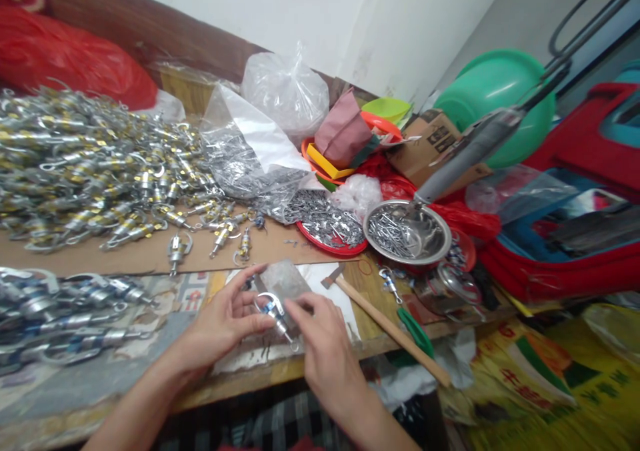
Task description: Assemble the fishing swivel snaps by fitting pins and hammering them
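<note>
A small silver metal fitting [276, 314] with a blue band, a curved lever and a ring at its lower end is between my two hands. My left hand [227, 317] pinches it from the left, thumb in front. My right hand [323, 334] is closed at its right side, fingertips against it; their exact contact is partly hidden. Behind the fitting stands a greyish block [286, 277] on white paper [347, 307]. Right of my hands lies a hammer [390, 327], its wooden handle slanting toward the table's front edge. Beyond it sits a similar blue-banded fitting [390, 284].
Yellow-banded fittings [100, 171] are heaped at the back left; larger blue-banded ones [55, 317] lie nearer. A red plate [345, 245] of metal pieces and a steel bowl [435, 257] of pins stand beyond my hands. A grey lamp arm [465, 154] slants over the right.
</note>
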